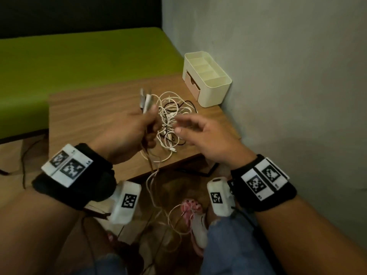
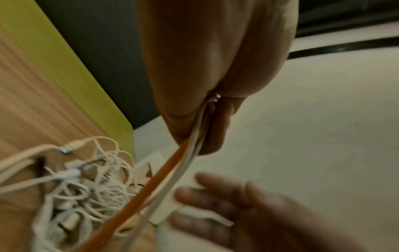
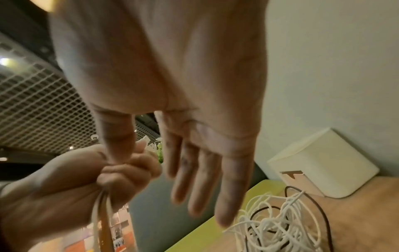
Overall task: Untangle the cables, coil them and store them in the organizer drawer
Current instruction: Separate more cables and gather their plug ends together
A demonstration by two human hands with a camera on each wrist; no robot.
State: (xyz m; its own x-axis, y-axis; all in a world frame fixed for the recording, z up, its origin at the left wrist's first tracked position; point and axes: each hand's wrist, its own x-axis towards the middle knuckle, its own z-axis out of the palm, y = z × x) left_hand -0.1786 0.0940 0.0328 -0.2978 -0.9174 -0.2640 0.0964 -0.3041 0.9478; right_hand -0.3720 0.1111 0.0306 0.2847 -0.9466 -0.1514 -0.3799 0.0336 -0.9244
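A tangle of white and black cables [image 1: 172, 118] [image 2: 86, 192] [image 3: 278, 226] lies on the small wooden table [image 1: 95, 108]. My left hand [image 1: 129, 133] [image 3: 90, 180] grips a bunch of white and orange cables [image 2: 172, 170], with their plug ends [image 1: 146, 100] sticking up above the fist; the rest trails down past the table edge toward the floor. My right hand [image 1: 200, 133] [image 3: 205, 170] [image 2: 226, 213] hovers over the tangle, fingers spread and holding nothing. The cream organizer [image 1: 208, 76] [image 3: 323, 163] with a beige drawer [image 1: 191, 82] stands at the table's back right corner.
A grey wall [image 1: 288, 76] runs along the right of the table. A green bench [image 1: 79, 56] sits behind the table. Loose cable loops [image 1: 172, 219] hang over my knees and a pink-and-white shoe [image 1: 194, 221] on the floor.
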